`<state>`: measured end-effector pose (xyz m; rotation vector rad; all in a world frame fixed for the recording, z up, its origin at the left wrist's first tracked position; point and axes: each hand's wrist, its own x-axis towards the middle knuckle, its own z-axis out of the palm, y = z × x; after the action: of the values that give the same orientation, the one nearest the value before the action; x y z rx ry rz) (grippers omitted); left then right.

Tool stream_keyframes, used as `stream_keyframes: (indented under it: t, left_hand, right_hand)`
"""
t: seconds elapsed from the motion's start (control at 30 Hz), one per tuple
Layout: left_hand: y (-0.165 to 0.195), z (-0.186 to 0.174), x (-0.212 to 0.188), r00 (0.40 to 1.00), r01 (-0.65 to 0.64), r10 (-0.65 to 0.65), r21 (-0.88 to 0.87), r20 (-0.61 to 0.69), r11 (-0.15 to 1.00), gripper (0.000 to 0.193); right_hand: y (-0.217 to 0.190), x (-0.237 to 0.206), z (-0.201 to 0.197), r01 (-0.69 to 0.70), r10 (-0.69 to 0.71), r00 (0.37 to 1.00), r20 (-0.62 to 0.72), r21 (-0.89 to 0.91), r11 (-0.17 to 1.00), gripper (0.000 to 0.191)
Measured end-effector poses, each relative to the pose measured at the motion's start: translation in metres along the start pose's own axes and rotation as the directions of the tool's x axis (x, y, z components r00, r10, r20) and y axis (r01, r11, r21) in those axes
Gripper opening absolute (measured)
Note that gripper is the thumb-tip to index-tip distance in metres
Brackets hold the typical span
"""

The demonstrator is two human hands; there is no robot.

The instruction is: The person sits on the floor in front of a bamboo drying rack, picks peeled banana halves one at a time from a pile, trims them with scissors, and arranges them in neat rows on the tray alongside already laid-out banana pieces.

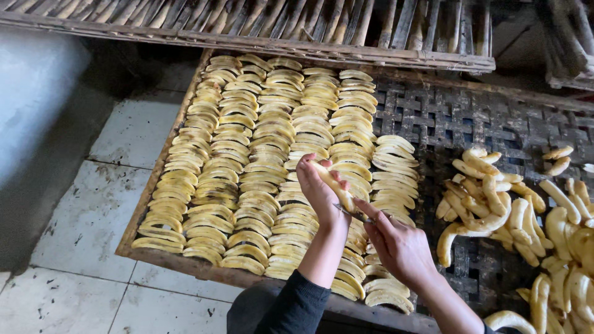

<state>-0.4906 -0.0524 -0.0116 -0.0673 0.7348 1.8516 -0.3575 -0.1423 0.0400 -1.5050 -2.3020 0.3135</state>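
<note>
Banana halves [266, 154], sliced lengthwise and pale yellow, lie in close overlapping rows across the left part of a big woven drying rack [470, 117], filling it from about 11 o'clock down to 6 o'clock; this rack is the largest thing in view, a dark lattice in a wooden frame that stands over a stained tiled floor [93, 216] at 8 o'clock. Above it, at 12 o'clock, runs a second rack of bamboo slats [278, 25]. At 3 to 5 o'clock a loose heap of whole peeled bananas [495, 204] rests on the bare lattice, well apart from the neat rows. Near the centre, the left hand [318, 195] has its grip clamped on one peeled banana [331, 182], held tilted above the rows with the fingers wrapped around it. Just beside it at 5 o'clock, the right hand [399, 247] has its grip pinched together on a thin blade [352, 213], whose edge touches the lower end of that banana.
</note>
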Motion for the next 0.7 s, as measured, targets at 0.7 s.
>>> stream_keyframes:
  t: [0.7]
  left_hand:
    - [-0.039, -0.02, 0.018, 0.919, 0.337, -0.282, -0.177, 0.275, 0.925, 0.027]
  right_hand:
    - [0.024, 0.033, 0.011, 0.028, -0.031, 0.999, -0.03, -0.091, 0.995, 0.046]
